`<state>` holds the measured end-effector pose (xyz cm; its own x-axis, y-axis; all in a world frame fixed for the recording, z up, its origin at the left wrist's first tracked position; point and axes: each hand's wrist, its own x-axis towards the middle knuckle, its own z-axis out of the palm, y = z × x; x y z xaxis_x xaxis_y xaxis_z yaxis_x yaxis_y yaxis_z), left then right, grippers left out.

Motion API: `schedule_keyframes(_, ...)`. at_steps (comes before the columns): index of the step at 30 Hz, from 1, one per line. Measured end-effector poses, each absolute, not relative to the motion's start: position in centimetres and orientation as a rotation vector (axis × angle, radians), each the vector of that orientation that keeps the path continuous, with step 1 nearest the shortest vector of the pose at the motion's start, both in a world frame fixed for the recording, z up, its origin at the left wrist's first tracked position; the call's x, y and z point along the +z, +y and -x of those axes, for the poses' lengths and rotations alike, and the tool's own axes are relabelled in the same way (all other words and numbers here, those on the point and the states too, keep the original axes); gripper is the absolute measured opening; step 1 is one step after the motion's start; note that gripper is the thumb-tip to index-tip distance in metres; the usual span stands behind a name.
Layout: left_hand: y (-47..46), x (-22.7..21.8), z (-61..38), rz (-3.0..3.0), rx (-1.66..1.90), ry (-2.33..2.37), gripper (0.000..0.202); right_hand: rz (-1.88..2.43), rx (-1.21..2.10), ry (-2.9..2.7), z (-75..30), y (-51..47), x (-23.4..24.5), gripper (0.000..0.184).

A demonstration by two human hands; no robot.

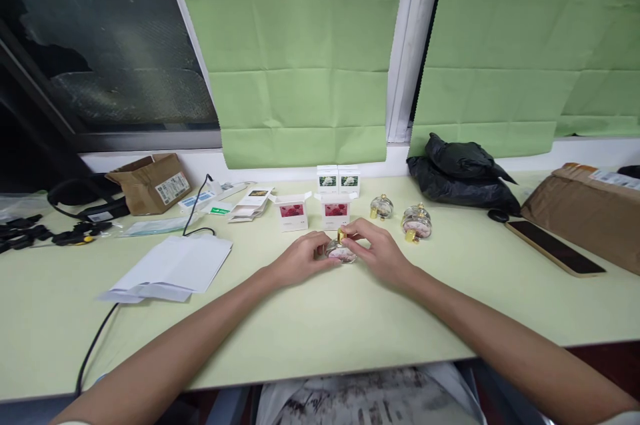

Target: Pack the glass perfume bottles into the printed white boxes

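A small round glass perfume bottle [341,252] with pink contents and a gold cap lies on the pale green table [320,318], held between both hands. My left hand [299,258] grips its left side with curled fingers. My right hand [377,249] pinches the gold cap at the top. Two open white boxes with pink pictures [293,210] [335,209] stand just behind. Two more similar bottles [381,207] [417,221] rest to the right.
Two shut white boxes [339,179] stand at the back. A phone [554,247], a brown parcel [585,211] and black bags [463,175] lie right. White envelopes [173,266], a cable [197,211], leaflets [253,203] and a cardboard box [151,181] lie left.
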<state>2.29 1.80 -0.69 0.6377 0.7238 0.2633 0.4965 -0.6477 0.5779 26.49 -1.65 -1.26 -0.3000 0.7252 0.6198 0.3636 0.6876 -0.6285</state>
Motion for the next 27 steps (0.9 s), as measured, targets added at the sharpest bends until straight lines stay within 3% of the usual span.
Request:
schedule_keyframes(11, 1.7, -0.2, -2.1, -2.42, 0.682, 0.935, 0.032, 0.847, 0.413, -1.972, -26.2, -1.6, -1.2, 0.016)
schedule_keyframes(18, 3.0, 0.2, 0.0, -2.399, 0.663, 1.046, 0.035, 0.935, 0.517, -1.936, -26.8, -1.3, -1.3, 0.038)
schedule_keyframes(27, 4.0, 0.4, 1.5, -2.406, 0.659, 1.137, 0.042, 1.021, 0.458, -1.986, -28.2, -0.3, -1.9, 0.021)
